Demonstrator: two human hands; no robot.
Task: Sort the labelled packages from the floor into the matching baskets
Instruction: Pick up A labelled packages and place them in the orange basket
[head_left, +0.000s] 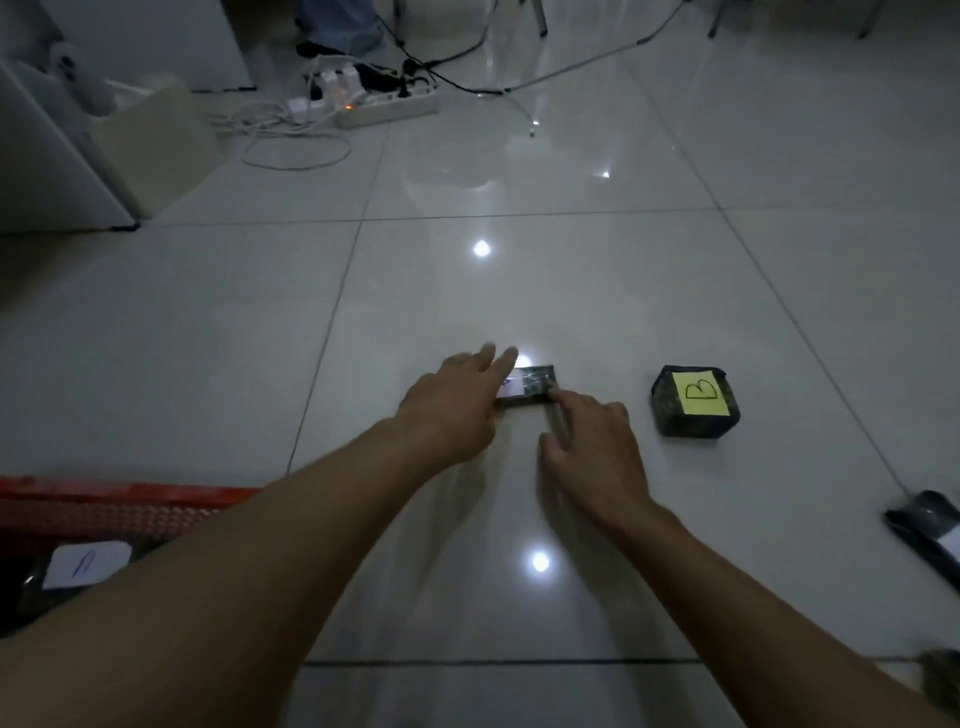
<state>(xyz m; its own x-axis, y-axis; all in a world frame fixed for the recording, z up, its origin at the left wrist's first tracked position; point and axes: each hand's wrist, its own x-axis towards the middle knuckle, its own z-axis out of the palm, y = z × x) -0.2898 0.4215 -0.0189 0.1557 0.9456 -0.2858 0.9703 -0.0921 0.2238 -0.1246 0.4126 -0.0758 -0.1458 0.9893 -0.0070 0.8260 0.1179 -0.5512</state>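
Red basket (119, 512) at near left, its rim behind the left forearm; a white-labelled package (85, 565) lies inside. Dark pouch (930, 535) on the floor at right edge. Mid-floor, both hands close on a small flat package (535, 387): left hand (452, 410) spread, fingers straight, over its labelled left end; right hand (592, 441) loosely open, forefinger touching the near right corner. Label half hidden, letter unreadable. Looks light, thin, film-wrapped, likely slick on glossy tile; best pinched by the long edges. Just right, blocky B package (695, 401), apart.
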